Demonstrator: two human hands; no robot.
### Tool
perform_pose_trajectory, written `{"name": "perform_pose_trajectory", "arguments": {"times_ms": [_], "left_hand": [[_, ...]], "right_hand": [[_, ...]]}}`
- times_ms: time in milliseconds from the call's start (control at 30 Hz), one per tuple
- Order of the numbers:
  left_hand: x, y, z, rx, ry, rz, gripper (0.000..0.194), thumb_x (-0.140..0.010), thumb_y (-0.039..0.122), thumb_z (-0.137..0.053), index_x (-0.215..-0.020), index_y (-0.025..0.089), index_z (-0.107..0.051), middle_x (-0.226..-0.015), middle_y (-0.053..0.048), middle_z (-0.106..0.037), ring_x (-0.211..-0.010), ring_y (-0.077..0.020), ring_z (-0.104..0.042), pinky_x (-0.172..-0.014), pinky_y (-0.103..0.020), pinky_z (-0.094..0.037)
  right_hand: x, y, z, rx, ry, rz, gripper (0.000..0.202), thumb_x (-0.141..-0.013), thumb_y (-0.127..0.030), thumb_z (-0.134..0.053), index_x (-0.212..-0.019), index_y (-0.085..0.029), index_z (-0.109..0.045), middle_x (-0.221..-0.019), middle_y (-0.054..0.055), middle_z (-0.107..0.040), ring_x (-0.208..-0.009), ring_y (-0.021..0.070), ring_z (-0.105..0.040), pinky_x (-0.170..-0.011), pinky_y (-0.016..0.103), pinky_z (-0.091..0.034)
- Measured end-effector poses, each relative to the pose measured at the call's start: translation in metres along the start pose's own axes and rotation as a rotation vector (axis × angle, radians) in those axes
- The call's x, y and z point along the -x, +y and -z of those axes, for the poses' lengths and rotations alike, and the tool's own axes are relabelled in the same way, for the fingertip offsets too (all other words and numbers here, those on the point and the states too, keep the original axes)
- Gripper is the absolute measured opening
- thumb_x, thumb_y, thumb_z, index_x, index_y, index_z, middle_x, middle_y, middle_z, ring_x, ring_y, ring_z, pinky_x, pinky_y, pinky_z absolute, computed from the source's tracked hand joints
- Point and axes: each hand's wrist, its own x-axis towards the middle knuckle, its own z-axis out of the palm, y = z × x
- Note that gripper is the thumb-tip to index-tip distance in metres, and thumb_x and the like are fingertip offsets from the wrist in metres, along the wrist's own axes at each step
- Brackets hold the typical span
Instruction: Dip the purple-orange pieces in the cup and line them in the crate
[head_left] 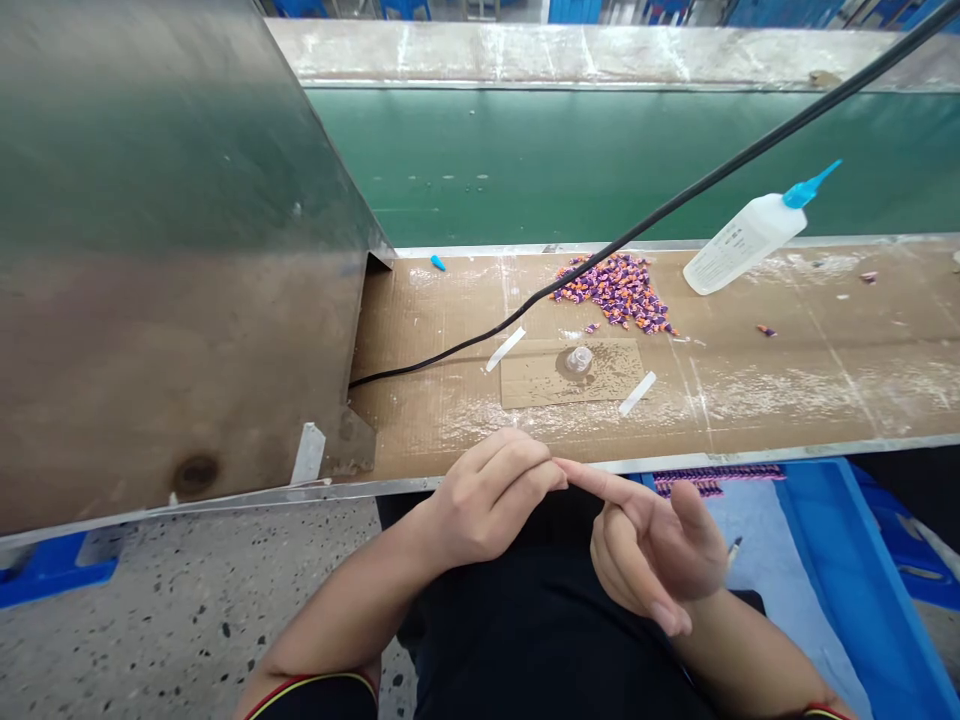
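Observation:
My left hand (pixel 499 495) is closed, its fingers bunched at the tip of my right index finger. My right hand (pixel 652 550) is turned palm up, with the index finger stretched out, the thumb apart and the other fingers loosely bent. Nothing shows in its palm. Both hands are over my lap, just in front of the bench edge. Beyond them, a small clear cup (pixel 578 360) stands on a wet-spotted cardboard piece (pixel 525 385). Behind that lies a pile of small purple and orange pieces (pixel 619 290).
A white squeeze bottle (pixel 746 243) with a blue nozzle leans at the back right. A black cable (pixel 555 285) crosses the bench. A metal panel (pixel 187 250) stands left. A blue tray (pixel 862 570) with rows of pieces is at lower right. A blue cap (pixel 438 263) lies behind.

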Motion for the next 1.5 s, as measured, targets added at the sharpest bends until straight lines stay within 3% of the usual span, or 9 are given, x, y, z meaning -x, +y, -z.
{"name": "perform_pose_trajectory", "arguments": {"times_ms": [100,267,500,700,833,1000,1200,1367,1500], "left_hand": [[-0.005,0.002,0.007,0.021,-0.073,0.031,0.007,-0.108,0.008,-0.058,-0.105,0.012,-0.062,-0.092,-0.005,-0.066,-0.082,-0.0149,-0.056,-0.076,-0.029,-0.057],[-0.01,0.004,0.012,-0.003,-0.188,0.043,0.018,-0.111,0.009,-0.05,-0.097,0.014,-0.06,-0.087,-0.003,-0.064,-0.078,-0.0141,-0.054,-0.073,-0.026,-0.056],[0.0,0.004,0.004,0.112,0.053,0.006,0.006,-0.102,0.004,-0.066,-0.105,0.009,-0.068,-0.092,-0.006,-0.068,-0.082,-0.0141,-0.063,-0.074,-0.027,-0.06],[-0.001,0.007,0.005,0.073,0.09,0.032,0.003,-0.101,0.007,-0.07,-0.102,0.01,-0.068,-0.089,-0.005,-0.067,-0.08,-0.013,-0.063,-0.071,-0.026,-0.06],[-0.001,0.007,0.003,0.065,0.12,0.045,0.011,-0.098,0.01,-0.077,-0.102,0.01,-0.067,-0.088,-0.003,-0.066,-0.078,-0.0128,-0.061,-0.068,-0.026,-0.058],[0.0,0.007,0.0,0.073,0.116,0.048,0.005,-0.101,0.011,-0.073,-0.105,0.011,-0.069,-0.088,-0.003,-0.065,-0.079,-0.0122,-0.06,-0.07,-0.025,-0.059],[0.007,0.004,0.004,0.113,0.041,0.049,0.009,-0.1,0.007,-0.072,-0.108,0.01,-0.068,-0.092,-0.005,-0.067,-0.079,-0.0135,-0.062,-0.069,-0.027,-0.059],[0.014,0.002,0.015,0.163,-0.024,0.113,0.008,-0.102,0.005,-0.066,-0.105,0.012,-0.067,-0.091,-0.005,-0.068,-0.078,-0.0132,-0.063,-0.069,-0.025,-0.058],[0.018,0.005,0.025,0.098,-0.057,0.106,0.011,-0.101,0.001,-0.063,-0.105,0.011,-0.068,-0.089,-0.005,-0.069,-0.08,-0.0144,-0.065,-0.069,-0.026,-0.06]], "right_hand": [[-0.002,-0.003,-0.001,-0.047,-0.027,-0.013,0.087,-0.109,-0.072,-0.048,-0.167,-0.007,-0.045,-0.051,-0.003,-0.066,-0.024,0.0058,-0.034,-0.032,0.016,-0.03],[0.002,-0.005,0.001,-0.058,0.01,-0.082,0.102,-0.107,-0.081,-0.041,-0.173,-0.004,-0.029,-0.051,-0.002,-0.067,-0.022,0.0066,-0.036,-0.032,0.016,-0.03],[0.004,-0.001,0.008,-0.25,-0.15,-0.042,0.114,-0.101,-0.093,-0.019,-0.17,-0.003,-0.036,-0.044,-0.005,-0.061,-0.02,0.0083,-0.037,-0.032,0.015,-0.032],[-0.004,-0.004,0.0,-0.296,-0.221,-0.001,0.111,-0.105,-0.086,-0.01,-0.166,0.001,-0.042,-0.046,-0.002,-0.062,-0.022,0.008,-0.037,-0.032,0.014,-0.031],[-0.003,-0.005,-0.001,-0.253,-0.191,-0.008,0.111,-0.104,-0.089,-0.012,-0.167,-0.002,-0.042,-0.046,-0.002,-0.062,-0.021,0.0077,-0.037,-0.032,0.014,-0.033],[0.003,-0.003,-0.002,-0.118,-0.088,-0.081,0.11,-0.103,-0.089,-0.022,-0.173,-0.004,-0.028,-0.05,-0.002,-0.066,-0.021,0.0082,-0.038,-0.031,0.015,-0.033],[0.006,-0.005,0.0,0.12,0.082,-0.16,0.113,-0.1,-0.09,-0.041,-0.171,-0.002,-0.033,-0.058,0.0,-0.071,-0.027,0.0082,-0.044,-0.03,0.016,-0.03],[-0.005,-0.01,0.005,0.178,0.066,-0.268,0.105,-0.098,-0.079,-0.061,-0.167,-0.003,-0.041,-0.07,0.005,-0.078,-0.038,0.0086,-0.056,-0.036,0.016,-0.034],[-0.018,-0.012,0.002,0.239,0.004,-0.35,0.1,-0.099,-0.081,-0.056,-0.166,-0.008,-0.045,-0.072,0.005,-0.079,-0.04,0.0092,-0.058,-0.037,0.017,-0.034]]}}
